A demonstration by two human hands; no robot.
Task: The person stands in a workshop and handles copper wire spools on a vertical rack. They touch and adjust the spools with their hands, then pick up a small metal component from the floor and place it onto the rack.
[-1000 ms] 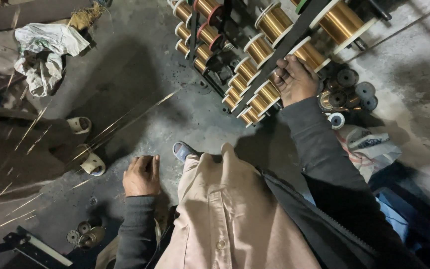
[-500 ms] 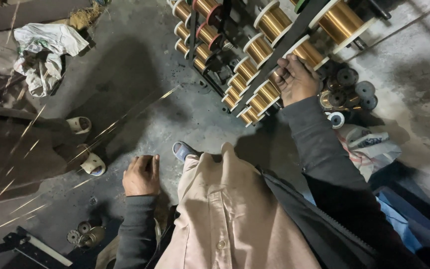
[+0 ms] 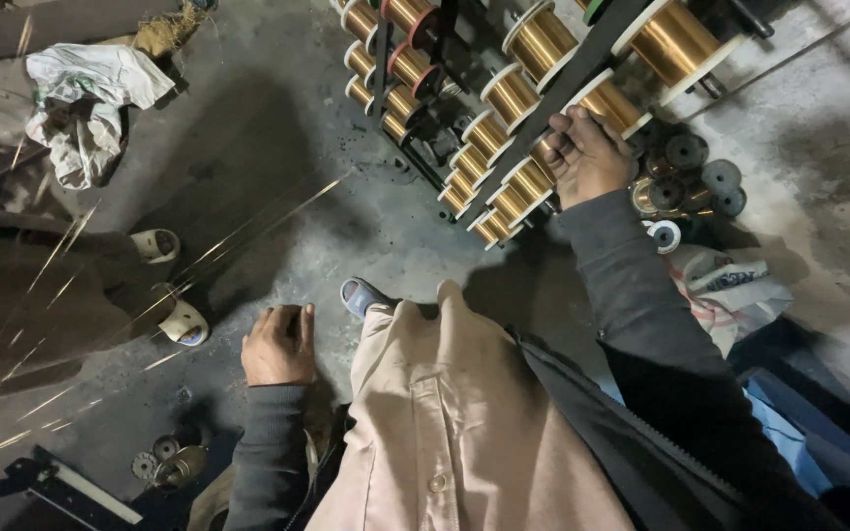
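Grey concrete flooring is being crossed by fine copper wire strands fanning out from a rack of copper wire spools, beside which the right hand is being curled, fingers closed, around one spool. The left hand is being held loosely curled and empty just above the floor near the strands and two white slippers. Snapped or tangled strands are being risked, it is judged, should the spool be jerked or the low hand be swept through them.

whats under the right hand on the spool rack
The right hand rests on a copper wire spool and the rack's black bar. The hand covers where its fingers touch.
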